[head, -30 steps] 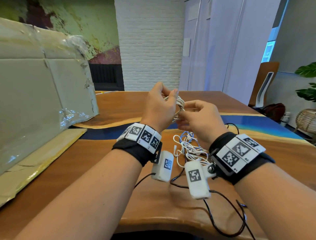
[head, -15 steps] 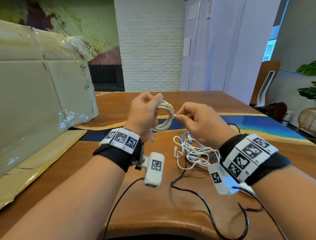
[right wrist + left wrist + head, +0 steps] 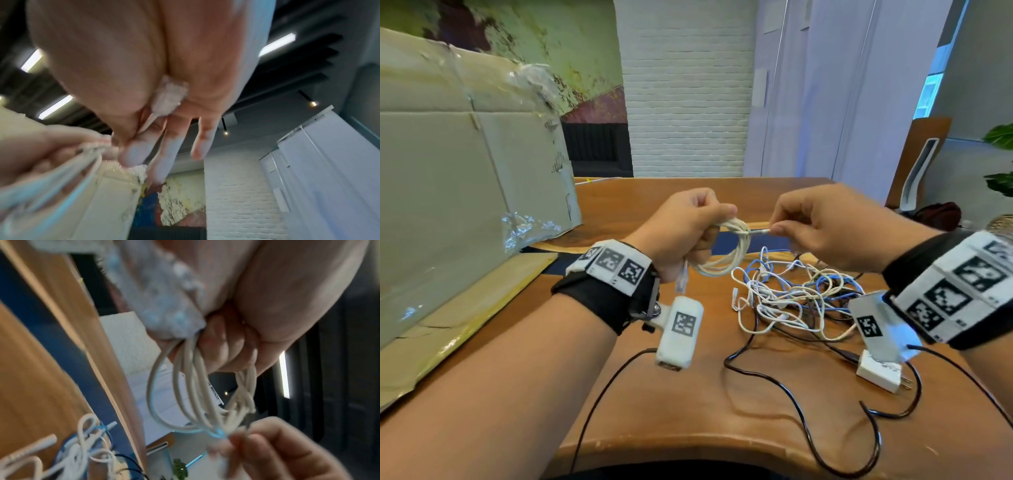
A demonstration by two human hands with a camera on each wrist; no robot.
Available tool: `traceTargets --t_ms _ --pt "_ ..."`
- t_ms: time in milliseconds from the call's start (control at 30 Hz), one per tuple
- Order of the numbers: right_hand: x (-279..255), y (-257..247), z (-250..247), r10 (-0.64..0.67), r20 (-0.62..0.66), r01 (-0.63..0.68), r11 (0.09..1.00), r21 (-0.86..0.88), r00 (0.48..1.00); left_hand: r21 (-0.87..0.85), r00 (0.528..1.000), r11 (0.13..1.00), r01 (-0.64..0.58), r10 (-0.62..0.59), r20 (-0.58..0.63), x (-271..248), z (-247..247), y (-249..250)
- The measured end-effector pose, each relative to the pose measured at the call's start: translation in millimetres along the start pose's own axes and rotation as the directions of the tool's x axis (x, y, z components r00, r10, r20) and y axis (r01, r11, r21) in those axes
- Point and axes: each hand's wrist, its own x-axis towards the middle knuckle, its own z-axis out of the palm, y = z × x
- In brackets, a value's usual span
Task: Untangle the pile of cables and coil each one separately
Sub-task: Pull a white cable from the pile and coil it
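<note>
left hand (image 3: 681,233): fingers curled round a coiled off-white cable (image 3: 726,255), held up above the wooden table (image 3: 671,394). The loops hang down from the fist, so the coil's long way runs roughly top to bottom.

right hand (image 3: 822,229): thumb and forefinger pinching the cable's free end (image 3: 758,231), which runs about level from the top of the coil across to the right.

clear plug (image 3: 682,279): dangles below the left hand, pointing down at the table.

pile (image 3: 794,301): white, cream and blue cables, all tangled, lying on the table under and a bit right of the coil, not touching it.

head view only: a black cable (image 3: 801,407) snaking toward the near table edge, a white wall charger (image 3: 880,371) by the right wrist with its prongs pointing right, and a big cardboard box (image 3: 465,192) on the left.

left wrist view: several separate loops (image 3: 185,395) coming out of the closed fingers, with the right hand's fingertips (image 3: 255,441) meeting them at the bottom. Blurry though.

right wrist view: a second clear connector (image 3: 169,97) tucked against the right palm, which the head view hides.

writing: nothing readable, just black-and-white square marker patterns on the wristbands (image 3: 616,265).
</note>
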Motion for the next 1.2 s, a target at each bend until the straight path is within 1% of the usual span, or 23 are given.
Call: traceTargets --t_ms 67,100,133,167,200,233,267,300,333,367,400,467,533,567,600,633,733,867,967,1000,1067,1167,1200 --pt "0.6 6.2 13.6 -0.083 -0.110 0.071 0.992 -0.105 0.990 -0.112 1.000 0.994 0.004 -0.004 -0.007 2.1 3.1 5.1" --pt "1.0 8.4 22.3 -0.112 -0.165 0.091 0.987 -0.129 0.980 -0.145 1.000 0.989 -0.003 0.001 -0.016 3.4 4.7 6.4" --pt "1.8 9.7 30.7 -0.117 -0.228 0.093 0.989 -0.113 0.967 -0.166 1.000 0.986 -0.016 0.012 -0.029 4.4 6.5 7.4" --pt "2.7 10.3 39.3 -0.093 -0.291 0.078 0.995 -0.062 0.952 -0.187 0.999 0.982 -0.033 0.026 -0.042 5.6 8.7 8.3" --pt "3.9 9.8 47.3 -0.030 -0.345 0.043 0.999 0.031 0.938 -0.213 0.998 0.976 -0.051 0.040 -0.055 6.8 11.2 9.3" --pt "4.8 7.0 53.6 0.073 -0.372 -0.008 0.985 0.173 0.925 -0.246 0.996 0.967 -0.066 0.051 -0.066 8.3 14.0 10.3" --pt "6.5 4.0 59.3 0.190 -0.361 -0.057 0.936 0.348 0.913 -0.281 0.995 0.957 -0.079 0.059 -0.077 9.5 17.1 11.0" --pt "8.6 -1.1 64.2 0.292 -0.322 -0.085 0.845 0.528 0.901 -0.311 0.994 0.947 -0.087 0.063 -0.088 10.5 19.9 11.3" --pt "10.4 -7.3 67.8 0.373 -0.268 -0.099 0.724 0.683 0.888 -0.333 0.993 0.939 -0.091 0.062 -0.096 11.1 22.8 11.3" --pt "11.7 -13.3 69.8 0.424 -0.217 -0.093 0.600 0.795 0.879 -0.349 0.993 0.933 -0.090 0.058 -0.101 11.9 25.7 11.1" --pt "13.2 -17.0 70.6 0.455 -0.168 -0.083 0.483 0.872 0.874 -0.361 0.993 0.928 -0.090 0.054 -0.109 12.5 28.3 11.1" --pt "14.1 -23.4 68.6 0.488 -0.050 -0.093 0.263 0.960 0.871 -0.360 0.984 0.926 -0.112 0.052 -0.171 15.1 30.6 10.2" --pt "12.6 -27.3 65.9 0.472 0.074 -0.121 0.070 0.990 0.878 -0.309 0.958 0.937 -0.163 0.075 -0.277 18.8 29.6 8.2" --pt "11.0 -28.8 64.9 0.458 0.117 -0.130 -0.004 0.992 0.881 -0.280 0.943 0.943 -0.179 0.083 -0.323 20.7 29.3 7.0" --pt "9.9 -30.2 64.2 0.450 0.139 -0.132 -0.047 0.990 0.882 -0.263 0.929 0.947 -0.187 0.084 -0.360 22.4 29.3 5.8" --pt "9.6 -31.9 63.8 0.450 0.140 -0.131 -0.051 0.990 0.882 -0.251 0.916 0.948 -0.196 0.086 -0.391 24.1 29.9 4.6" --pt "11.8 -35.4 65.2 0.474 0.104 -0.122 0.008 0.992 0.874 -0.160 0.893 0.962 -0.222 0.135 -0.429 28.0 33.2 1.0" --pt "14.4 -34.5 67.6 0.540 0.132 -0.157 -0.001 0.988 0.831 -0.008 0.883 0.961 -0.275 0.249 -0.398 27.4 34.3 -0.3" --pt "16.5 -35.6 70.6 0.569 0.115 -0.171 0.046 0.984 0.814 0.082 0.889 0.954 -0.288 0.298 -0.348 24.9 30.9 0.5" --pt "17.3 -36.2 71.4 0.574 0.100 -0.165 0.063 0.984 0.813 0.076 0.891 0.956 -0.282 0.291 -0.348 24.7 29.7 0.1" --pt "18.9 -36.8 73.3 0.566 0.076 -0.152 0.087 0.985 0.821 -0.007 0.901 0.967 -0.253 0.233 -0.366 24.5 26.2 -1.3" --pt "20.7 -38.6 72.8 0.497 0.097 -0.161 0.088 0.983 0.863 -0.149 0.930 0.973 -0.179 0.118 -0.349 21.8 21.6 -2.3" --pt "20.5 -39.4 71.4 0.460 0.120 -0.171 0.071 0.983 0.880 -0.180 0.937 0.970 -0.164 0.096 -0.336 20.3 20.4 -2.8"
